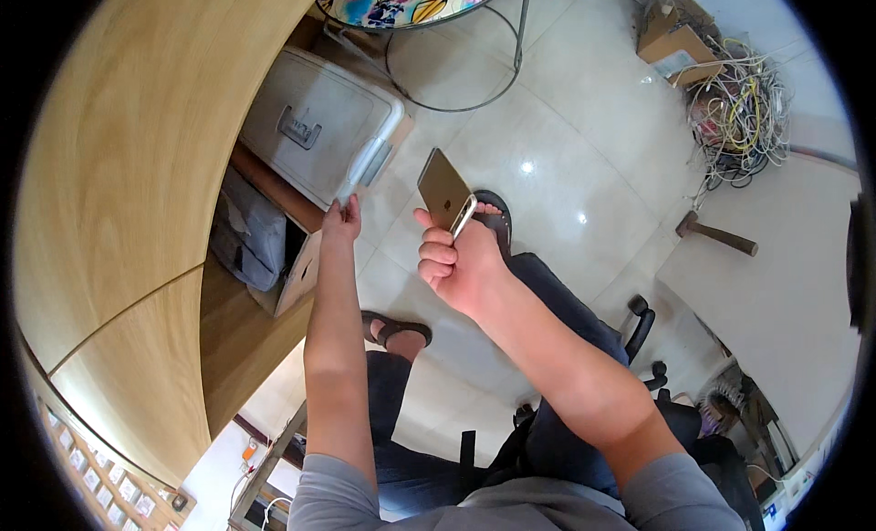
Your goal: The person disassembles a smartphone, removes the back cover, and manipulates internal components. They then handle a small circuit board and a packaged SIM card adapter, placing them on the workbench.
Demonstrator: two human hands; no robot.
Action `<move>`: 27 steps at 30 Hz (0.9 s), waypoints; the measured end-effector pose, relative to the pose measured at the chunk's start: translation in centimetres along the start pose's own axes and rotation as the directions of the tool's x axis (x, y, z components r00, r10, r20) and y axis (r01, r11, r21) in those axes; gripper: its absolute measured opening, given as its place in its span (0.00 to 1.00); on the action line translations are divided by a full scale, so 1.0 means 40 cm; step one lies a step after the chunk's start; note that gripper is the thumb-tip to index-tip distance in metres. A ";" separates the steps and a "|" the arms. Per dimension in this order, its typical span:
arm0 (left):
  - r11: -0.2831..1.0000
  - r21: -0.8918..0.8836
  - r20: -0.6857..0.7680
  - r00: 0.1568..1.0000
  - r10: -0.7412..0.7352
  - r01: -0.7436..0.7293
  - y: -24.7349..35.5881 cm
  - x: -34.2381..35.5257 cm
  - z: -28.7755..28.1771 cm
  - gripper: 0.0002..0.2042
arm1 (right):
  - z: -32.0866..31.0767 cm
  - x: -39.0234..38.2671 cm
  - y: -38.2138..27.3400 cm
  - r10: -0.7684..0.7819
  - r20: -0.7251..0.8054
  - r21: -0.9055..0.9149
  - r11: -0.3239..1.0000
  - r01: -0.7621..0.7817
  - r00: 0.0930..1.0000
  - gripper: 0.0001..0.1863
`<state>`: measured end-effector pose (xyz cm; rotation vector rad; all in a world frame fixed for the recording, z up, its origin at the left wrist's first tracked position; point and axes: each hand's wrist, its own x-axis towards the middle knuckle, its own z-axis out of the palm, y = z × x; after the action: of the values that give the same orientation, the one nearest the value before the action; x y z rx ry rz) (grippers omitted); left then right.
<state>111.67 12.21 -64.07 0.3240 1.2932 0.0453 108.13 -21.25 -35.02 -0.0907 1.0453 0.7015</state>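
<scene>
My right hand (461,262) is wrapped round a thin gold smartphone (445,192), held tilted above the floor with its plain metal back showing. My left hand (342,219) reaches forward to the near corner of a pale grey plastic storage box (319,111), its fingers closed at the lid's edge. A recessed handle is set into the closed lid. The box sits partly under the wooden table's edge. Beside my left hand stands an open carton (299,274) with a grey cloth bag (251,230) in it.
A curved wooden table (137,166) fills the left side. Ahead stands a stool with a patterned seat (401,4) and metal ring legs. At right lie a cardboard box (675,38), tangled cables (744,111) and a hammer (721,234). Chair casters (641,326) are close to my right leg.
</scene>
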 end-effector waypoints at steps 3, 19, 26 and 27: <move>1.000 0.021 0.011 1.000 -0.002 0.002 0.002 -0.030 0.000 0.17 | -0.017 0.019 0.001 0.108 0.210 0.037 0.992 -0.118 0.972 0.17; 0.951 0.128 0.251 0.937 0.245 -0.283 -0.026 0.000 -0.051 0.14 | -0.010 0.040 0.063 0.320 0.733 -0.085 0.919 -0.385 0.601 0.21; 0.978 0.000 0.150 0.967 0.206 -0.209 -0.059 -0.187 0.101 0.21 | -0.033 0.064 0.075 0.025 0.044 -0.176 0.984 -0.016 0.999 0.14; 0.976 -0.064 0.158 0.964 0.215 -0.208 -0.053 -0.207 0.100 0.22 | -0.041 0.080 0.083 -0.071 -0.042 -0.234 0.971 0.059 0.997 0.14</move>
<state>112.83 7.58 -55.94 0.4164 1.0886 0.2258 105.95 -17.74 -37.64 -0.3454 1.0000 0.7627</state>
